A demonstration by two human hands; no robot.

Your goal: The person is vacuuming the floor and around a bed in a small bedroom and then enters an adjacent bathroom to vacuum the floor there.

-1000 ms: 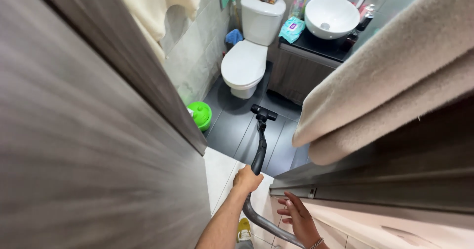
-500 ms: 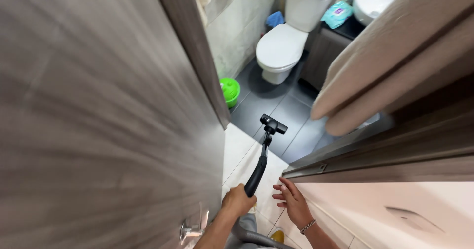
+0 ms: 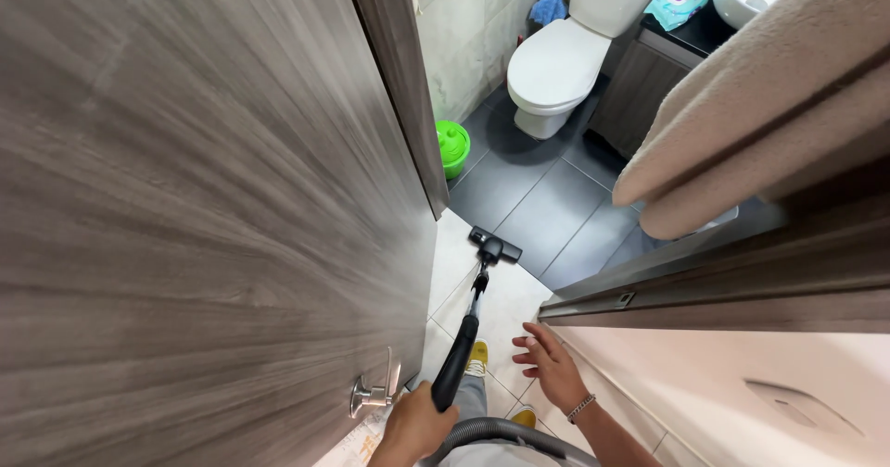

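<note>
My left hand (image 3: 414,425) grips the black handle of a vacuum wand (image 3: 459,356) at the bottom of the view. The wand runs forward to a small black floor head (image 3: 494,246), which rests where the white tiles meet the dark bathroom tiles. A grey ribbed hose (image 3: 505,430) curves off behind my left hand. My right hand (image 3: 549,367), with a bracelet on its wrist, hovers open over the white floor just right of the wand, fingers spread, holding nothing.
A grey wooden door (image 3: 204,217) with a metal handle (image 3: 371,396) fills the left. Beyond stand a white toilet (image 3: 556,59), a green lidded container (image 3: 452,145) and a dark vanity (image 3: 640,87) with a basin. A beige towel (image 3: 760,124) hangs at right. Yellow shoes (image 3: 477,358) show below.
The floor head has been pulled back from the dark bathroom tiles to the threshold. My left hand has drawn lower and closer to me, and the view has shifted back from the bathroom.
</note>
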